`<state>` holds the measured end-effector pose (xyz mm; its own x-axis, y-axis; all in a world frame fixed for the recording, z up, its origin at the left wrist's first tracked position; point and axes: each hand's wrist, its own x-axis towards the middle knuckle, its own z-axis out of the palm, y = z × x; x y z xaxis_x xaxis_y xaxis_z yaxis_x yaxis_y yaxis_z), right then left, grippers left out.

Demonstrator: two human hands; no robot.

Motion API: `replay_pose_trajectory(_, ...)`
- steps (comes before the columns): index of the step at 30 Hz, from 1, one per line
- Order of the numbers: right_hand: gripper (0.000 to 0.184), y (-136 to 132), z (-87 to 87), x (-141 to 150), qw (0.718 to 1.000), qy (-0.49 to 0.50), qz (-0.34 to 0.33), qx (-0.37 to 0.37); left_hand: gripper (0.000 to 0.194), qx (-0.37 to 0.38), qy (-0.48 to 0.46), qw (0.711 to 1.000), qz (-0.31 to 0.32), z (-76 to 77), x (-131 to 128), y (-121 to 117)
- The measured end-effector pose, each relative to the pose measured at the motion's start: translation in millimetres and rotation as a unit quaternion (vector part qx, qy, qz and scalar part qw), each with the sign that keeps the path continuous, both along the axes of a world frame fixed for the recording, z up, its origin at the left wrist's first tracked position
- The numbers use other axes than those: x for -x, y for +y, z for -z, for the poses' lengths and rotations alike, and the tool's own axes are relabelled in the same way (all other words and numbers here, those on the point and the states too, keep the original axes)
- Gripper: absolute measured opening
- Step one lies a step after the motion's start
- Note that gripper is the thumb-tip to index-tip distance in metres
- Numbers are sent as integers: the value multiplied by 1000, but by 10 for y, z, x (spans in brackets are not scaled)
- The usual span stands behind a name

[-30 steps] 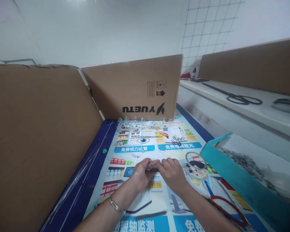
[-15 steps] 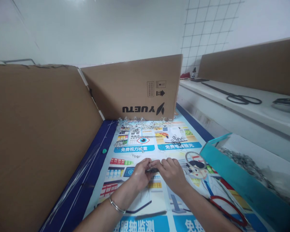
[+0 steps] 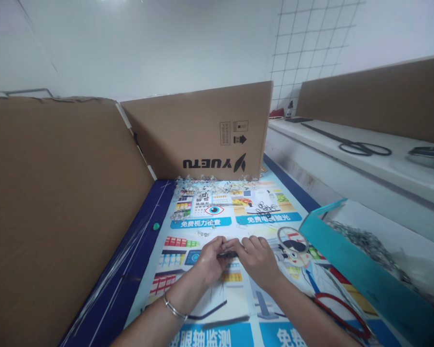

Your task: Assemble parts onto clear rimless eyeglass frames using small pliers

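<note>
The tabletop (image 3: 267, 232) is walled by cardboard (image 3: 188, 125) at twelve o'clock; a teal box (image 3: 365, 267) is cropped at four. At six, a half-hidden dark object (image 3: 229, 254) is pinched by left hand (image 3: 212, 260) and right hand (image 3: 259, 262).

Surface (image 3: 139, 248): colourful printed cover, dark blue along the sides. Clear small pieces (image 3: 211, 185) scattered across the far end, at the foot of a standing cardboard panel (image 3: 198, 127). A few clear bits (image 3: 203, 233) nearer. Black loops (image 3: 265, 208) bunched far right of centre. Green blob (image 3: 156, 226) and thin pale strands (image 3: 106, 284) on left blue strip. Red loop (image 3: 366, 330) near right, beside teal box (image 3: 361, 255); what that box rests on, unclear.
</note>
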<state>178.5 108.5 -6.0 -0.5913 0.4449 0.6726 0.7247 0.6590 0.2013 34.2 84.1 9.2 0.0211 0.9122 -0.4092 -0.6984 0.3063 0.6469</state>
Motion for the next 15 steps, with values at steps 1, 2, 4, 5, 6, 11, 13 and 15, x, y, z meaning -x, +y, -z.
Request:
replay_pose_trajectory(1,10,1,1,-1,1000,-3,0,2,15,0,-3,1000,1,3,2,1)
replay_pose_trajectory(2,10,2,2,-2,1000,-4,0,4,15,-3,-5,1000,5,6,5,2)
replay_pose_trajectory(4,9,3,4,-4,1000,-4,0,8,15,-13,-11,1000,12,10,7,2)
replay_pose_trajectory(5,9,4,4,-4,1000,-2,-1,8,15,-19,-13,1000,15,13,6,1)
replay_pose_trajectory(6,9,4,3,-4,1000,0,-3,8,15,-23,-15,999,16,16,5,0)
replay_pose_trajectory(11,9,2,5,1,1000,-3,-4,9,15,-26,-22,999,15,44,1,-3)
replay_pose_trajectory(13,10,5,13,1,1000,-3,-1,7,14,-22,-22,999,17,56,1,-4)
replay_pose_trajectory(15,10,9,21,0,1000,-3,0,5,14,-18,-23,999,14,62,0,-2)
